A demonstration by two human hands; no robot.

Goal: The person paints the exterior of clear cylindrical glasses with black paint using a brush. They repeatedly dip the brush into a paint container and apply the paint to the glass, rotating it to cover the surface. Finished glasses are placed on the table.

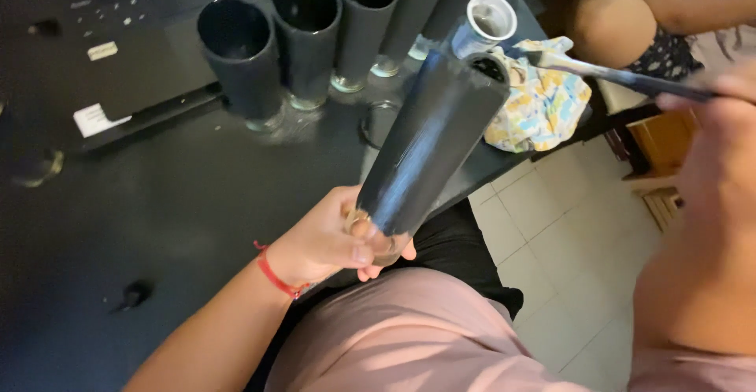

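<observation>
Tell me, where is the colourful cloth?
In the head view the colourful cloth lies at the right edge of the dark table, just behind the top of the black-painted glass in the left hand, under the paintbrush.

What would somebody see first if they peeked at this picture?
Probably the tall black-painted glass in the middle, tilted, held at its clear base by the left hand. At right, the right hand points a paintbrush toward its rim. Behind, a row of painted glasses stands on the dark table.
</observation>
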